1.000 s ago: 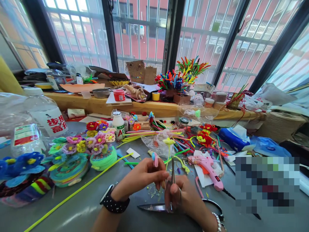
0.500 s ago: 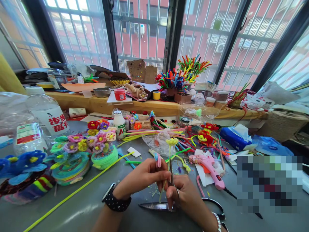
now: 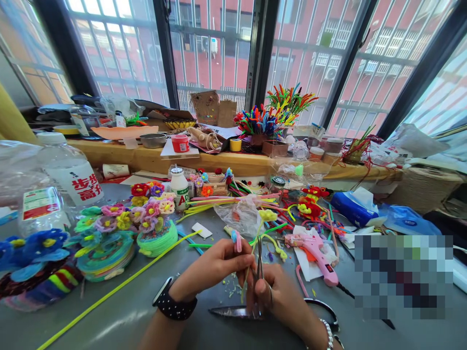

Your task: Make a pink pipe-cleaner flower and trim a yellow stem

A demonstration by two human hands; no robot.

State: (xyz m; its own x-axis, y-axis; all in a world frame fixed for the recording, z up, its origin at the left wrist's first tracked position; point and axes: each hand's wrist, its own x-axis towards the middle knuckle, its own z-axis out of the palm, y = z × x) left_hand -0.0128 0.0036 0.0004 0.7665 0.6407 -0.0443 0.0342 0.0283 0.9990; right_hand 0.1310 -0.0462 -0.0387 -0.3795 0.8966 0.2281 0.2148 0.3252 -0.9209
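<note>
My left hand (image 3: pixel 228 265) pinches the thin stem of a yellow pipe cleaner flower (image 3: pixel 267 215), whose head leans to the right above the fingers. A small pink and blue piece (image 3: pixel 237 241) shows at a left fingertip; I cannot tell what it is. In my right hand (image 3: pixel 279 287) are small scissors (image 3: pixel 260 257), blades pointing up close beside the stem. Below both hands, large scissors (image 3: pixel 228 311) lie on the table, partly hidden by the right hand and wrist.
Finished pipe cleaner flower pots (image 3: pixel 156 238) stand on the left near plastic bottles (image 3: pixel 73 170). One long yellow pipe cleaner (image 3: pixel 120 287) crosses the grey table. Right of the hands lie a pink glue gun (image 3: pixel 317 255) and a blue tissue pack (image 3: pixel 352 209). Loose pipe cleaners (image 3: pixel 204 206) lie behind.
The flower head has tipped to the right, its stem now slanting. The small scissors' blades have shifted slightly and stand apart from the stem. Both hands stay in nearly the same place.
</note>
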